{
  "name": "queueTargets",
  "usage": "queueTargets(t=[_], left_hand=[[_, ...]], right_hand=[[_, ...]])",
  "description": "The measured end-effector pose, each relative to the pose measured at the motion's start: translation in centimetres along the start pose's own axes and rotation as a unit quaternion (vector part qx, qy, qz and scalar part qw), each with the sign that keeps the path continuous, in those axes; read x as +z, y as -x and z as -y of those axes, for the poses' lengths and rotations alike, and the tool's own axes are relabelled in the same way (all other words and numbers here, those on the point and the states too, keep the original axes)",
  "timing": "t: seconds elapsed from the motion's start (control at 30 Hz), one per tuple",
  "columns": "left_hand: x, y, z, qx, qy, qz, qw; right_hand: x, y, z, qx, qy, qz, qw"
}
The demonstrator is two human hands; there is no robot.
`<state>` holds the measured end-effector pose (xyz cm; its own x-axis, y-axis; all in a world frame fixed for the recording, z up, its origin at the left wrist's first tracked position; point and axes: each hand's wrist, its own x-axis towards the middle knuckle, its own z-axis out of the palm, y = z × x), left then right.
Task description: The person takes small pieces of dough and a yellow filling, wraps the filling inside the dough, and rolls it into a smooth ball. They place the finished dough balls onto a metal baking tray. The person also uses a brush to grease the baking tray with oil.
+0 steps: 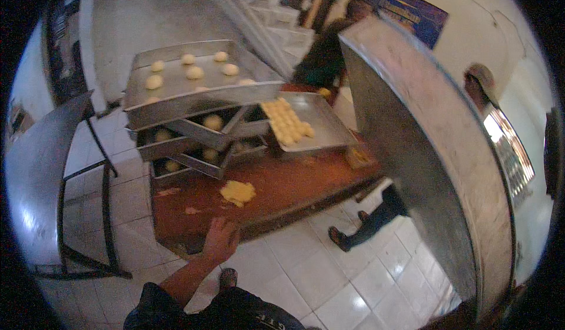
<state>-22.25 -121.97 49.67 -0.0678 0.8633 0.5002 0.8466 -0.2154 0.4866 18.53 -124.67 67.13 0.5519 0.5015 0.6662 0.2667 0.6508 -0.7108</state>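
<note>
My left hand [222, 238] is over the front edge of a red-brown table [282, 180], fingers slightly apart and holding nothing. Whether it touches the wood cannot be told. A flattened yellow dough piece [238, 192] lies just beyond its fingertips. On my right a large metal baking tray [423, 162] is tipped up on its side, close to the camera. My right hand [517, 291] shows only as a dim patch at this tray's lower end and seems to grip it; its fingers are hidden in shadow.
Deep metal pans [207, 103] are stacked crosswise on the table, the top one holding round dough balls [194, 73]. Beside them a shallow tray [318, 122] carries small dough pieces [287, 122] packed together. A metal-topped stand [48, 175] is at left. Two people [324, 52] are beyond the tipped tray.
</note>
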Motion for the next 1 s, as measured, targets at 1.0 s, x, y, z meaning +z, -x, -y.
queueTargets(t=[1.0], left_hand=[[-4.2,0.0,13.5,-0.251,-0.139,0.041,0.957]], right_hand=[[52.4,6.2,0.8,-0.424,-0.333,0.375,0.754]])
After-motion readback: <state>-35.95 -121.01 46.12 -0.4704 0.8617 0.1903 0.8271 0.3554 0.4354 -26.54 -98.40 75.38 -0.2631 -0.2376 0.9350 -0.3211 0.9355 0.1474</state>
